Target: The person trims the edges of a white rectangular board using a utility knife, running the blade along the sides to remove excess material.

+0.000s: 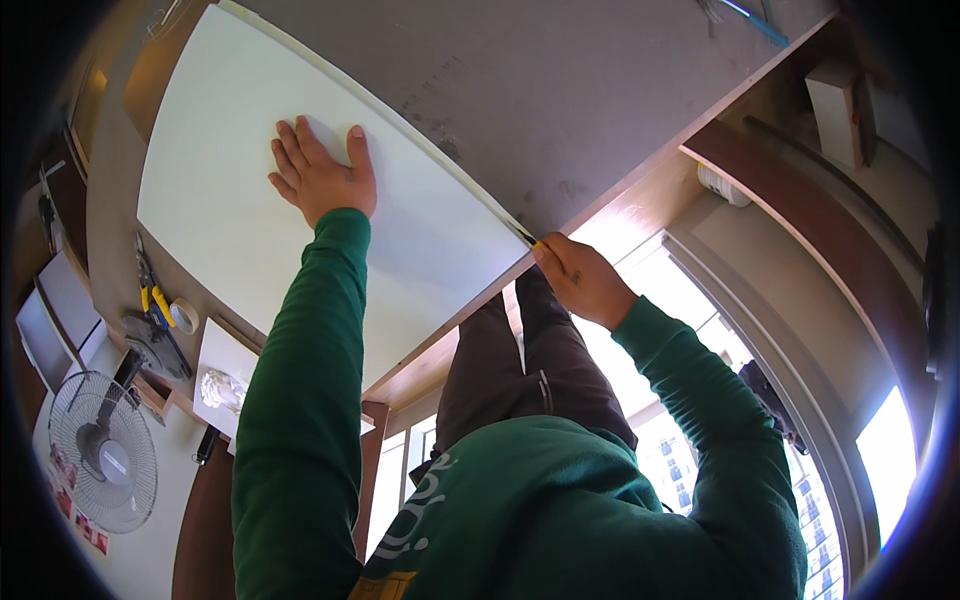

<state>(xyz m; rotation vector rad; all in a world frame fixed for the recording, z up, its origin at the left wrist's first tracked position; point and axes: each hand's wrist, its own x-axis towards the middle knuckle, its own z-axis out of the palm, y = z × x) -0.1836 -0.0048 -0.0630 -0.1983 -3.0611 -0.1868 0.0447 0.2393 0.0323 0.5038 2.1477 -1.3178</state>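
A large white panel [240,150] lies on the grey-brown worktable [560,90], with a thin pale edge along its right side. My left hand [325,175] rests flat on the panel, its fingers spread. At the panel's near right corner, my right hand [585,280] is closed around a small tool [533,242] with a yellow part and a dark, narrow tip. That tip touches or nearly touches the panel's edge. Most of the tool is hidden in my fingers, so its exact kind does not show.
Yellow-handled pliers [155,295] and a roll of tape [184,316] lie left of the panel. A standing fan [105,455] is at the lower left. A blue-handled tool [760,25] lies at the table's far right. Brown curved boards [800,210] stand beyond the table's right edge.
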